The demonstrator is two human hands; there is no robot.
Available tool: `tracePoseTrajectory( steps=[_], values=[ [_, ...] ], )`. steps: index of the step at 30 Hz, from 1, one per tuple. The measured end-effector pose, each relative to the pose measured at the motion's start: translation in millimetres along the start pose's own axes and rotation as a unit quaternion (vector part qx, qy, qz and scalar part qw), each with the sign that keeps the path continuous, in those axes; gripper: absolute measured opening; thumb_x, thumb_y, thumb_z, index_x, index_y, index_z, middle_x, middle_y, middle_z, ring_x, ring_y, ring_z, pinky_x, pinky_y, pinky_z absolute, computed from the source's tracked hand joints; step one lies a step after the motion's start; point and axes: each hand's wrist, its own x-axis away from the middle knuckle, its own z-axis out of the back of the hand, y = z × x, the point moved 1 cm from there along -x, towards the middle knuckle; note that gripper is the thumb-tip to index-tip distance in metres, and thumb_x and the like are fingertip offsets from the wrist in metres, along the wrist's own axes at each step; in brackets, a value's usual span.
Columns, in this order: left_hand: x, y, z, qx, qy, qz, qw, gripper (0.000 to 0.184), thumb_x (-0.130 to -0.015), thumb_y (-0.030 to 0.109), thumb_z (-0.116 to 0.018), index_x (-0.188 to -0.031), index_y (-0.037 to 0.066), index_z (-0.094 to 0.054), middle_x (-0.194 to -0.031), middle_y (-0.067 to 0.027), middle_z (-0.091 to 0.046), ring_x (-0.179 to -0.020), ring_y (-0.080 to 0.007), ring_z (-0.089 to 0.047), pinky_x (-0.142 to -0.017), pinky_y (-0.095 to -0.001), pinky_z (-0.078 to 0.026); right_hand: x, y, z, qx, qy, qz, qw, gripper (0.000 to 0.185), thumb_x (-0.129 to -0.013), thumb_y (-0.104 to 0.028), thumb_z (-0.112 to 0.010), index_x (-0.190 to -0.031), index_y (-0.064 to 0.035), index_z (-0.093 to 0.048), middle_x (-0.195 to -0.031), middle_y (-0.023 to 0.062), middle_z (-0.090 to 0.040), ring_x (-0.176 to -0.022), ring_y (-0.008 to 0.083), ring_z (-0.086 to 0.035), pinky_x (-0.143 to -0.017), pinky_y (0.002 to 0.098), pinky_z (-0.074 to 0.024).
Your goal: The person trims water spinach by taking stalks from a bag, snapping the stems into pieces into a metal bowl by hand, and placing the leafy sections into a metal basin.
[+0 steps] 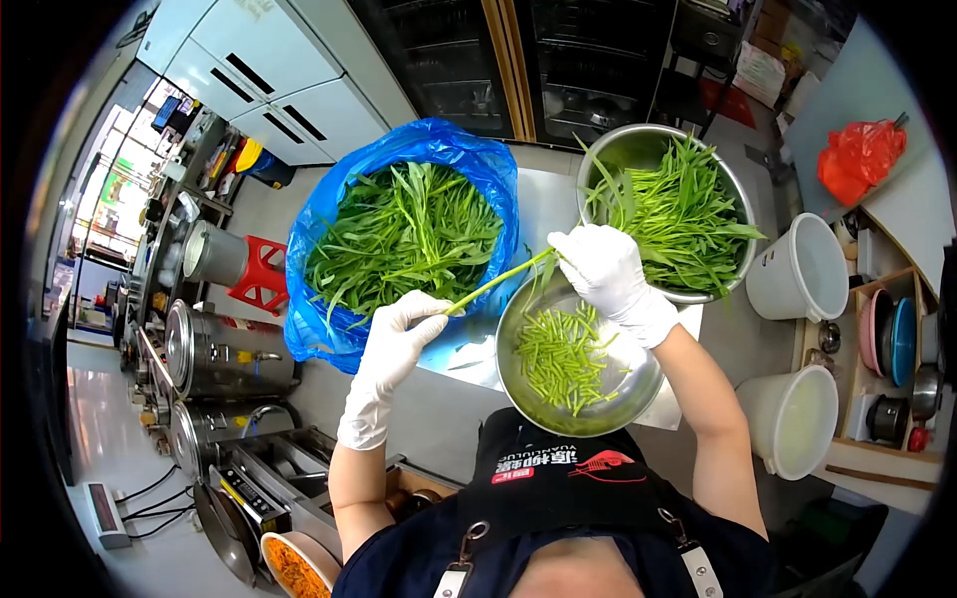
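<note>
A long green vegetable stem point(498, 281) stretches between my two white-gloved hands. My left hand point(401, 337) pinches its lower end, beside the blue bag. My right hand point(602, 271) is closed on the other end, above the rim of a steel bowl point(638, 404). Short cut stem pieces point(563, 364) lie in that bowl. Leafy greens point(414, 234) fill the open blue plastic bag point(304, 314) at the left. More long stems with leaves point(688, 214) are heaped in a larger steel basin point(623, 149) behind my right hand.
The bag, bowl and basin stand on a pale metal surface point(543, 189). White buckets point(797, 269) stand at the right, near a shelf with bowls point(902, 339). Steel pots point(214, 349) and a red stool point(261, 277) are at the left. Dark glass-door cabinets point(588, 60) stand behind.
</note>
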Motion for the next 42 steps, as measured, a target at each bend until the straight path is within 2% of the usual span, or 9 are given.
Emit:
tracePoseTrajectory(
  steps=[5,11,15,22,24,27,30,35,42],
  values=[
    [-7,-6,1,0.000,-0.016,0.036,0.999,0.015,-0.086,0.003,-0.062,-0.096,-0.001,-0.072,-0.086,-0.0010,-0.067,-0.082,-0.0092,-0.056,-0.081,-0.0235,-0.042,10,7,1,-0.052,-0.052,-0.046,0.996,0.024,-0.079,-0.009,-0.065,-0.102,-0.0070,-0.067,-0.075,0.0088,-0.060,-0.066,0.0267,-0.060,-0.060,0.0359,-0.0493],
    [-9,-15,-5,0.056,-0.026,0.040,0.997,0.015,-0.087,0.005,-0.062,-0.096,-0.001,-0.072,-0.087,-0.0013,-0.068,-0.082,-0.0089,-0.056,-0.080,-0.0229,-0.042,27,5,-10,-0.237,-0.095,-0.253,0.933,0.015,-0.082,-0.015,-0.064,-0.091,-0.0040,-0.069,-0.075,0.0095,-0.066,-0.065,0.0237,-0.063,-0.063,0.0314,-0.0498],
    [-8,-11,-11,0.032,-0.049,0.063,0.996,0.014,-0.087,0.004,-0.062,-0.094,-0.001,-0.073,-0.088,-0.0014,-0.068,-0.080,-0.0080,-0.056,-0.078,-0.0218,-0.042,31,16,-19,-0.399,-0.113,-0.403,0.816,0.017,-0.082,-0.013,-0.065,-0.090,0.0007,-0.071,-0.066,0.0030,-0.063,-0.061,0.0086,-0.053,-0.058,0.0254,-0.0438],
    [-11,-17,-10,0.027,-0.042,0.080,0.996,0.015,-0.087,0.005,-0.062,-0.095,-0.001,-0.074,-0.087,-0.0023,-0.070,-0.079,-0.0082,-0.057,-0.076,-0.0218,-0.043,42,38,-12,-0.497,0.021,-0.552,0.669,0.011,-0.082,-0.012,-0.066,-0.085,-0.0025,-0.072,-0.065,-0.0018,-0.057,-0.055,0.0044,-0.043,-0.050,0.0204,-0.0310],
    [-12,-18,-11,0.006,-0.041,0.074,0.996,0.015,-0.088,0.005,-0.062,-0.095,-0.001,-0.074,-0.086,-0.0029,-0.070,-0.079,-0.0084,-0.058,-0.076,-0.0220,-0.044,38,37,-7,-0.438,0.011,-0.528,0.728,0.010,-0.084,-0.010,-0.065,-0.086,-0.0026,-0.071,-0.070,-0.0008,-0.059,-0.063,0.0068,-0.049,-0.057,0.0232,-0.0387],
    [-19,-19,-22,0.032,-0.046,0.102,0.993,0.017,-0.089,0.006,-0.061,-0.097,-0.001,-0.073,-0.088,-0.0046,-0.072,-0.079,-0.0085,-0.060,-0.075,-0.0229,-0.048,16,4,8,-0.254,0.057,-0.299,0.918,0.008,-0.083,-0.005,-0.065,-0.090,-0.0038,-0.069,-0.092,0.0086,-0.061,-0.083,0.0203,-0.061,-0.075,0.0311,-0.0488],
    [-22,-10,-30,0.097,-0.070,0.125,0.985,0.020,-0.089,0.008,-0.061,-0.104,-0.001,-0.072,-0.091,-0.0035,-0.071,-0.081,-0.0086,-0.061,-0.076,-0.0231,-0.048,5,-39,11,-0.268,0.078,-0.164,0.946,0.017,-0.075,0.003,-0.068,-0.092,-0.0018,-0.069,-0.107,0.0146,-0.066,-0.084,0.0235,-0.068,-0.074,0.0313,-0.0548],
    [-19,-6,-44,0.134,-0.106,0.097,0.980,0.029,-0.083,0.007,-0.062,-0.110,-0.001,-0.071,-0.077,0.0004,-0.065,-0.065,-0.0046,-0.048,-0.061,-0.0191,-0.040,19,-54,-28,-0.130,0.008,0.020,0.991,0.026,-0.077,-0.011,-0.065,-0.102,-0.0050,-0.065,-0.092,0.0080,-0.066,-0.071,0.0221,-0.064,-0.060,0.0343,-0.0523],
    [-14,-16,-63,0.185,-0.150,0.029,0.971,0.027,-0.087,0.014,-0.063,-0.108,-0.001,-0.070,-0.083,0.0027,-0.062,-0.077,-0.0073,-0.051,-0.071,-0.0224,-0.041,39,-51,-23,-0.248,-0.066,-0.123,0.959,0.017,-0.079,-0.010,-0.066,-0.095,-0.0064,-0.067,-0.083,0.0087,-0.065,-0.075,0.0252,-0.065,-0.062,0.0335,-0.0524]
  ],
)
